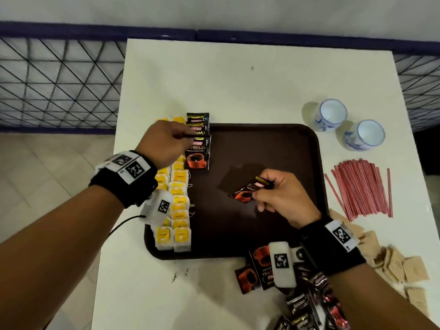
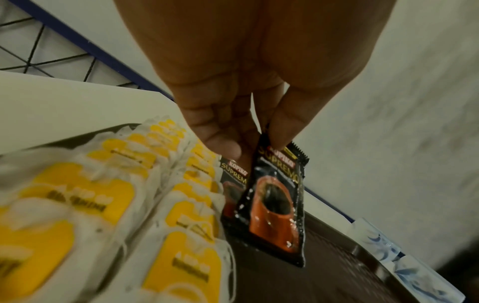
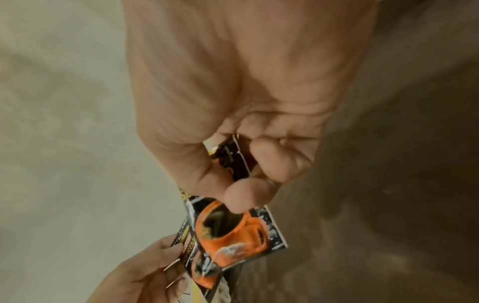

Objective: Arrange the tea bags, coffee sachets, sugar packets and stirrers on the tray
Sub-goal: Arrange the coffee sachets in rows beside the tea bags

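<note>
Currently, in the head view, your left hand (image 1: 164, 141) pinches the top edge of a coffee sachet (image 1: 198, 152) at the end of a short overlapping row beside the tea bags (image 1: 177, 201) on the tray (image 1: 297, 144). Your right hand (image 1: 283, 198), just right of it over bare tray, grips a second sachet (image 1: 247, 190). Loose sachets (image 1: 304, 303), sugar packets (image 1: 392, 263) and stirrers (image 1: 362, 189) lie on the surface beyond your right hand.

From the left wrist, thumb and fingertips (image 2: 282, 133) clamp the sachet's serrated top; its lower end reaches the tray. Lay it flat, overlapping the sachet behind it, edges parallel to the tea bags.

From the right wrist, curled fingers (image 3: 243, 196) hold the second sachet with its cup print up. Keep that face up and place it next in line.
</note>
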A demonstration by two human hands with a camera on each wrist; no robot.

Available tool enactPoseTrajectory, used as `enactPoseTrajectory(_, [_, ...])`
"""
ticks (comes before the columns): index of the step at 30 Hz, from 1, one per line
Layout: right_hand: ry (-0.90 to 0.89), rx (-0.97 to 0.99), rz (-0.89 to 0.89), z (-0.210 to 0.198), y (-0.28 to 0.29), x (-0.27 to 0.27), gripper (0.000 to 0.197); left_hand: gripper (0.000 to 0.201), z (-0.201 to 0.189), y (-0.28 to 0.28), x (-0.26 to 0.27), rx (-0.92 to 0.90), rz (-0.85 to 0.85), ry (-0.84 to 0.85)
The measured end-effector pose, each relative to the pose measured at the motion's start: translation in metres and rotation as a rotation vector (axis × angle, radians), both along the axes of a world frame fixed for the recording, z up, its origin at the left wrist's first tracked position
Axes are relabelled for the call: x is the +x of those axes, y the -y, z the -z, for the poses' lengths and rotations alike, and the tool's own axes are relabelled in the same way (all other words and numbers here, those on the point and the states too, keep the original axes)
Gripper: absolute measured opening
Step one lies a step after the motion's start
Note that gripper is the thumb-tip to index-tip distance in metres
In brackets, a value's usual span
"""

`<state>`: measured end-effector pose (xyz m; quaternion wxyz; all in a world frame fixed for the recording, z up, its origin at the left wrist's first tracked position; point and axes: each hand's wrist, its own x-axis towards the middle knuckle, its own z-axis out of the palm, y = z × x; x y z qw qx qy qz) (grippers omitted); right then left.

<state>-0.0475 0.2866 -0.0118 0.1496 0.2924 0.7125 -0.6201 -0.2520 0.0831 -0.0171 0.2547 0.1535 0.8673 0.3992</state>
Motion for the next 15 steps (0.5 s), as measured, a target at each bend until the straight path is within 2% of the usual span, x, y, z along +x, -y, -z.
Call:
enactPoseTrajectory(4, [-0.037, 0.028, -0.033, 0.015, 0.006, -0.042, 0.013, 0.014, -0.001, -0.003, -0.010, -0.010, 0.054, -0.080])
enactPoseTrajectory(8, [-0.040, 0.057, -0.048, 0.029, 0.016, -0.070, 0.026, 0.012, 0.001, -0.008, -0.017, -0.065, 0.069, -0.093])
enactPoseTrajectory(12, [-0.043, 0.148, -0.138, 0.040, 0.023, -0.086, 0.016, 0.015, 0.004, -0.010, -0.020, -0.115, 0.064, -0.137])
enactPoseTrajectory(15, [-0.062, 0.162, -0.162, 0.044, 0.029, -0.098, 0.020, 0.014, 0.006, -0.010, -0.024, -0.116, 0.058, -0.167])
